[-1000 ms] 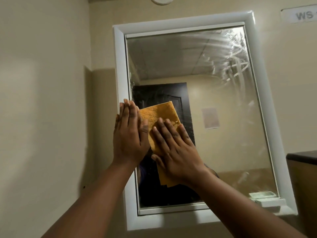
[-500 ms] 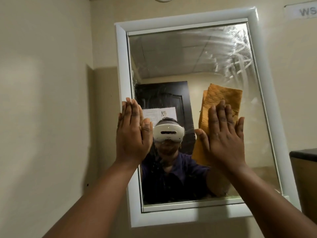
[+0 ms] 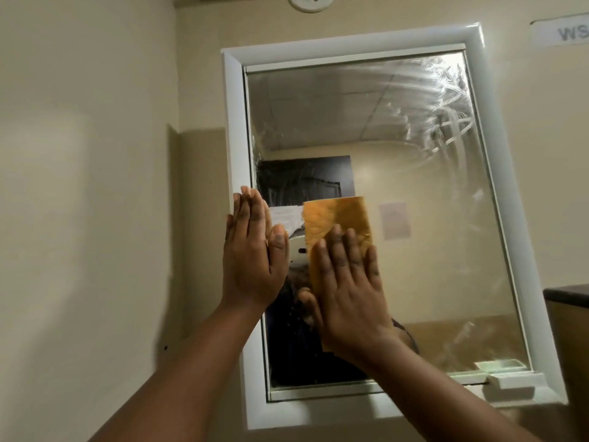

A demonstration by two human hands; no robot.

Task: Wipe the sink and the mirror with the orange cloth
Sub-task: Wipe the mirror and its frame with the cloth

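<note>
From the head camera, the right hand lay flat with straight fingers, pressing the orange cloth against the mirror glass, grasping nothing. The cloth sat at about eight o'clock from the glass's centre, its upper half showing above the fingertips. The left hand was released too, palm flat on the mirror's left edge, at nine o'clock from the cloth and just beside it. Smeary wipe streaks marked the glass toward one o'clock. The white frame surrounded the glass.
</note>
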